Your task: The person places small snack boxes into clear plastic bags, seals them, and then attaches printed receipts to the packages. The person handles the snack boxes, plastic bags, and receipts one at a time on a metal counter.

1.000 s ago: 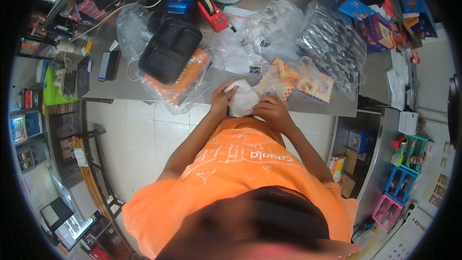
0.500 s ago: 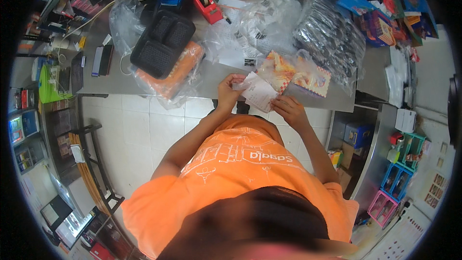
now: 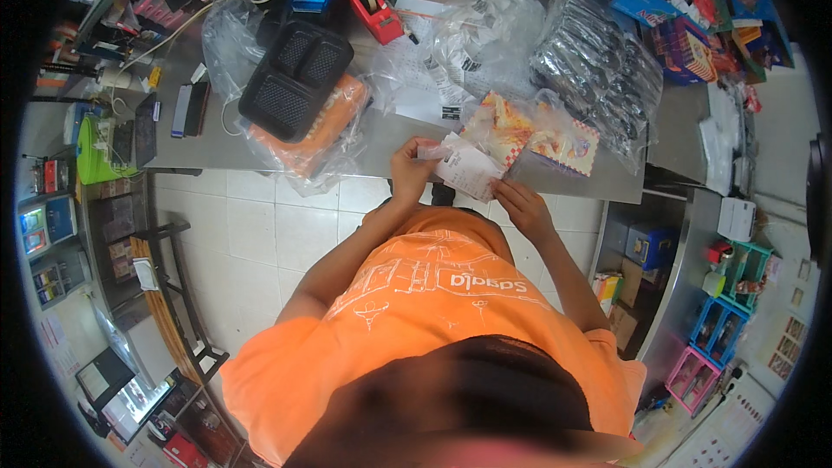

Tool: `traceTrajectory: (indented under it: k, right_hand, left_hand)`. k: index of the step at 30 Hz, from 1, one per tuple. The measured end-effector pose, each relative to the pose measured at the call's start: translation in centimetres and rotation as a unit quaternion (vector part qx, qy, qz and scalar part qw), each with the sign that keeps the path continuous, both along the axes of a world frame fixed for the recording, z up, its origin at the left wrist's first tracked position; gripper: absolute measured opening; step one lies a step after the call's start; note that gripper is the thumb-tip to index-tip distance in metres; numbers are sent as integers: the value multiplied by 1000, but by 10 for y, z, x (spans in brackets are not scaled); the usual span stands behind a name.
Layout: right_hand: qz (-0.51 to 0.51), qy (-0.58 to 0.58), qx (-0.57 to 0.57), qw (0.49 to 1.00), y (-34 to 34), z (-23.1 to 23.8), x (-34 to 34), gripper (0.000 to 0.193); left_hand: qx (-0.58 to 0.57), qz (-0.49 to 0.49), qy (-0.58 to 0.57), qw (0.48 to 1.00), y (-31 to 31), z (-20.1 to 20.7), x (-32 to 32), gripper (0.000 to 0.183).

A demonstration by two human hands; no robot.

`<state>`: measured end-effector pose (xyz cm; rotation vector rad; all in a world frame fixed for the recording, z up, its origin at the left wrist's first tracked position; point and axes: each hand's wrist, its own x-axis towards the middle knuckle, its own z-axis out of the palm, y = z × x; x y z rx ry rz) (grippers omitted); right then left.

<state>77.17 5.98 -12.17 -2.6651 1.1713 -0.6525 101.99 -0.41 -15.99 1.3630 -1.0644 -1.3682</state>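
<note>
A white printed receipt (image 3: pixel 471 168) is stretched between my two hands over the near edge of the steel table. My left hand (image 3: pixel 412 165) pinches its left end, where a strip of clear film or tape seems to show at the fingers. At the lower right corner of the paper, my right hand (image 3: pixel 522 205) grips it between thumb and fingers. Just beyond the receipt lie colourful printed food packets (image 3: pixel 503 126) in clear plastic. To the left, a black compartment tray (image 3: pixel 296 78) rests on an orange pack (image 3: pixel 325 126) wrapped in clear film.
A red tape dispenser (image 3: pixel 375 13) stands at the back, near loose papers and a crumpled clear bag (image 3: pixel 485 39). Black plastic-wrapped items (image 3: pixel 594 69) are piled at the right. A phone-like slab (image 3: pixel 185 110) lies far left. Open shelving (image 3: pixel 641 251) stands below the table at right.
The receipt stays in both hands, with only a slight shift of the left fingers. The whole view has moved a little.
</note>
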Motion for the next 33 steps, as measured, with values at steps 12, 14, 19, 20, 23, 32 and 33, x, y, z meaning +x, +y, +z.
traceTrajectory:
  k: [12, 14, 19, 20, 23, 32, 33]
  right_hand:
    - [-63, -47, -23, 997, 7, -22, -1, 31]
    - [-63, -52, 4, 997, 4, -24, 0, 31]
    - [-70, -91, 14, 993, -1, -30, 5, 33]
    - [-70, -102, 14, 992, -2, -31, 6, 33]
    - [-78, -115, 34, 990, -2, -31, 7, 33]
    - [-72, -69, 4, 995, 2, 0, 0, 31]
    - [-67, -63, 4, 996, 2, 2, 0, 31]
  left_hand:
    - [64, -24, 75, 995, -5, -29, -4, 15]
    - [151, 19, 183, 971, -7, -29, -4, 11]
    - [231, -127, 183, 947, -15, -52, 8, 26]
    - [255, -154, 209, 932, -17, -60, 10, 30]
    - [249, -45, 171, 952, -14, -77, 1, 29]
    - [-587, -239, -244, 734, -9, 14, 35, 22]
    - [-589, -294, -266, 704, -9, 22, 31, 22]
